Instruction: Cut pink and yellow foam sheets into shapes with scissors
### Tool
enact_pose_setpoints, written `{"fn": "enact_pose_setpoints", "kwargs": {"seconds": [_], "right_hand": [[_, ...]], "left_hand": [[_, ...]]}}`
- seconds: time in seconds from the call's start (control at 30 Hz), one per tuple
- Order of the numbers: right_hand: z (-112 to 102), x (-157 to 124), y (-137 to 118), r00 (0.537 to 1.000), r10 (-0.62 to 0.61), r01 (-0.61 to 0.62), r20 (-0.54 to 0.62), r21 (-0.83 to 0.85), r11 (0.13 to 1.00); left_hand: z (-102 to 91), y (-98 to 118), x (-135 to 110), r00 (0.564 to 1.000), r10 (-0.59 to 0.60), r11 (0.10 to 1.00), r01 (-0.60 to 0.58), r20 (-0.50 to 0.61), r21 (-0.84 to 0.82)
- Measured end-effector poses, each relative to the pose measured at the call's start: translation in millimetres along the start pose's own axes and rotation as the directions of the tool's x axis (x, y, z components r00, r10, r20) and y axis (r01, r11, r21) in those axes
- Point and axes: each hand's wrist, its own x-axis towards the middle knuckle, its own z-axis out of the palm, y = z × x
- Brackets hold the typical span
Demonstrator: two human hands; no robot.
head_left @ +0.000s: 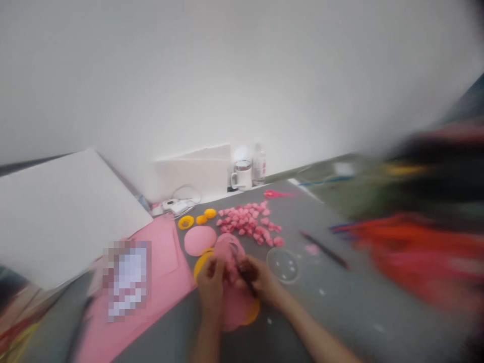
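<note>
My left hand [210,282] is closed in a pinch at the left edge of a pink cut-out sheet [227,244] with a curved slot near its top. Wrapped round a dark, slender tool, my right hand [259,280] works close against the same pink piece; blur hides the tool's tip and kind. Small pink bits [231,269] show between the two hands. Underneath lie more pink sheet [238,315] and yellow round pieces [202,262]. A pink disc [200,240] rests just beyond my left hand.
Many small pink pieces [245,219] are heaped behind my hands, beside yellow rings [185,222]. Right lie a clear round lid [283,264], a dark pencil-like stick [325,249] and pink scissors [278,194]. A mug [242,175] and bottle [259,164] stand by the wall; pink sheets [162,282] cover the left.
</note>
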Motion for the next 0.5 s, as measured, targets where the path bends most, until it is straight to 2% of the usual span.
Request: {"fn": "enact_pose_setpoints", "kwargs": {"seconds": [0.17,0.5], "right_hand": [[1.1,1.8,-1.9,0.999,-0.051,0.052,-0.012,0.032,0.998],[0.3,1.9,-2.5,0.998,-0.042,0.040,-0.048,-0.033,0.999]], "left_hand": [[-3.6,-1.6,2.8,0.993,-0.066,0.997,0.062,0.094,0.042],[-3.6,1.6,1.9,0.995,-0.032,0.999,0.028,0.096,0.044]]}}
